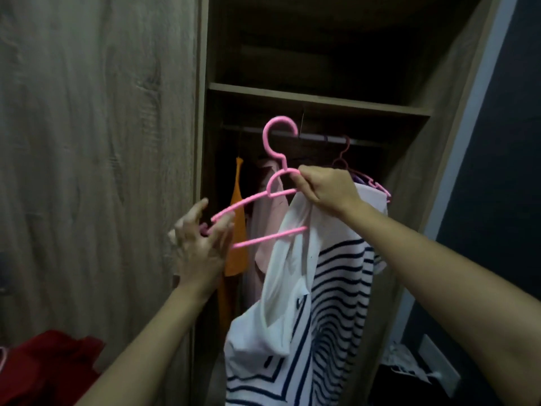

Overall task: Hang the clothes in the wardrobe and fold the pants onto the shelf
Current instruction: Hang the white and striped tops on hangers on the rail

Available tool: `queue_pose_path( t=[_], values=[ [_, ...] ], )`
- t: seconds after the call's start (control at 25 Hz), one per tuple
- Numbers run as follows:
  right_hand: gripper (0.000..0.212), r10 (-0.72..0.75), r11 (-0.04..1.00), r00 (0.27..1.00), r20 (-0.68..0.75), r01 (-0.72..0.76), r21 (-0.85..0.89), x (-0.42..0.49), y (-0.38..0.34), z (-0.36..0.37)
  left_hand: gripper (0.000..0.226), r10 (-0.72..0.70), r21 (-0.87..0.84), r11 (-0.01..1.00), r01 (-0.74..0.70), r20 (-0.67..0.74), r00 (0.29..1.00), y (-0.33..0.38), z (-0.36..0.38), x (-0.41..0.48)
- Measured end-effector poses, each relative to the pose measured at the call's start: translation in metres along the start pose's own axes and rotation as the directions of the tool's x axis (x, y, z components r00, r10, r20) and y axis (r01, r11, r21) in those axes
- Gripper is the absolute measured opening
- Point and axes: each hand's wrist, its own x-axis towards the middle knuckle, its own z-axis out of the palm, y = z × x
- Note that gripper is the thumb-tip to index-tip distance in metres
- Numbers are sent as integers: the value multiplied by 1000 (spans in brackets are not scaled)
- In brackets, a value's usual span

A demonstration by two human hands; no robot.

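Head view: the right hand (325,189) grips a pink hanger (251,200) just below its hook, together with a bunched fold of the striped shirt (336,288). The shirt is white with navy stripes and hangs crumpled from that hand, in front of the open wardrobe (292,96). The left hand (202,244), blurred, curls its fingers round the hanger's left tip. The hook sits just in front of the rail (322,138). An orange garment (237,230) and a pale pink garment (263,206) hang inside.

Centre frame, the right hand (325,189) pinches the pink hanger (269,237) at its neck, with a striped shirt (336,288) draped below. The left hand (202,244) grips its left end before the open wardrobe (316,99).
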Motion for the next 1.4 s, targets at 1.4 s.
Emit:
queue_pose_path(
  t=[1.4],
  values=[
    [34,342,905,915,214,-382,186,-75,67,11,40,124,-321,937,140,678,724,36,50,59]
  ],
)
